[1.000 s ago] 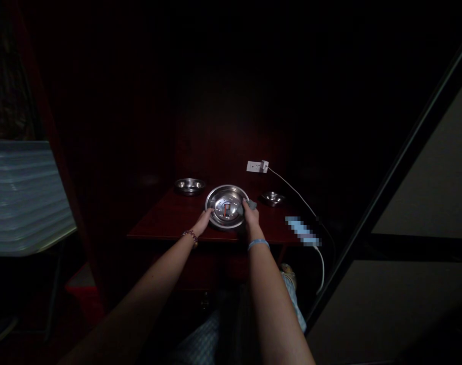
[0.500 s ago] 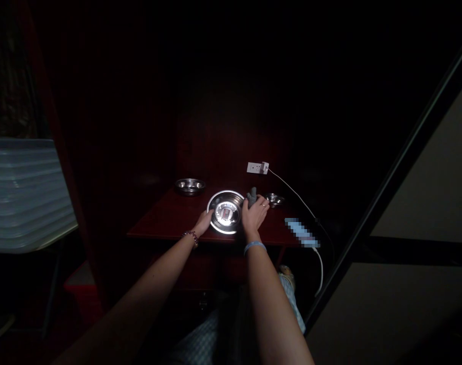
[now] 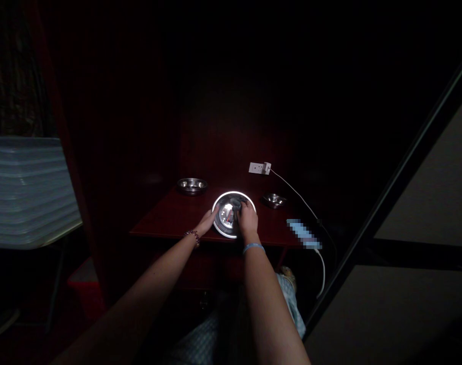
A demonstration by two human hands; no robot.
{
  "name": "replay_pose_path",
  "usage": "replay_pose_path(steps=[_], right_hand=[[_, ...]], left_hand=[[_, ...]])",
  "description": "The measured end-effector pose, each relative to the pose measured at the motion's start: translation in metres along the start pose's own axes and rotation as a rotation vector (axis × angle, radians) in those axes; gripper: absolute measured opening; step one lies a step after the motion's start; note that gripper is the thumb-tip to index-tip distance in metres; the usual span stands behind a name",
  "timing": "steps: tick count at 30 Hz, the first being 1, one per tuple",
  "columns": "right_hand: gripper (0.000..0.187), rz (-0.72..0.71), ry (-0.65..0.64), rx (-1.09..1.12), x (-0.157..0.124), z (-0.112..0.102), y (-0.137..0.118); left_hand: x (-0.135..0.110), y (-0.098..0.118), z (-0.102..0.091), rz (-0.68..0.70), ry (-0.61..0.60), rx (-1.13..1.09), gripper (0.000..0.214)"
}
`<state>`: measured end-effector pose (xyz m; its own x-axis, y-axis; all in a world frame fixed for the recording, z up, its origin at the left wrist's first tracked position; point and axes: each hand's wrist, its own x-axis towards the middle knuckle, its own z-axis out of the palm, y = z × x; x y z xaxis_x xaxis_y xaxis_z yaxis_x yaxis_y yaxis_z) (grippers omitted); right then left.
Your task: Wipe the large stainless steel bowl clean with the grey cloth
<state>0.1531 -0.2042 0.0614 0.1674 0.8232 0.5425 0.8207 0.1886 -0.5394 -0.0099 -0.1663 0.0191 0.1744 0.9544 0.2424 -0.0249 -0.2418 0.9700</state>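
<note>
A shiny steel plate [image 3: 225, 203] lies near the front edge of a dark red table [image 3: 166, 220]. My left hand [image 3: 207, 221] rests against the plate's left rim, fingers curled on it. My right hand [image 3: 247, 218] is closed on a small grey cloth [image 3: 236, 203] and presses it into the plate's right half. A beaded bracelet is on my left wrist and a pale blue band on my right.
A small steel bowl [image 3: 192, 185] stands at the back left of the table and a smaller one [image 3: 274, 199] at the right. A white socket with charger [image 3: 260, 168] sits on the back wall, its cable running to a blurred object [image 3: 303, 233] at the table's right edge.
My right hand with the cloth moved from the plate's right edge, out to the side, then back onto the plate's inside. The plate has tilted flatter; my left hand stays on the rim.
</note>
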Motion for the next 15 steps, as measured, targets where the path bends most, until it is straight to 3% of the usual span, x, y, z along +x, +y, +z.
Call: replay_pose_path(steps=[4,8,15], right_hand=[[0.039,-0.002,-0.087,-0.06,-0.001,0.004,-0.007],[0.044,-0.07,-0.257,-0.133,-0.003,0.006,-0.013],[0.028,-0.035,-0.414,0.115,-0.003,0.015,-0.007]], left_hand=[[0.002,-0.002,-0.001,0.009,-0.077,-0.026,0.059],[0.002,-0.002,-0.001,-0.016,-0.056,-0.029,0.061],[0.001,-0.001,-0.002,0.017,0.0,-0.02,0.061]])
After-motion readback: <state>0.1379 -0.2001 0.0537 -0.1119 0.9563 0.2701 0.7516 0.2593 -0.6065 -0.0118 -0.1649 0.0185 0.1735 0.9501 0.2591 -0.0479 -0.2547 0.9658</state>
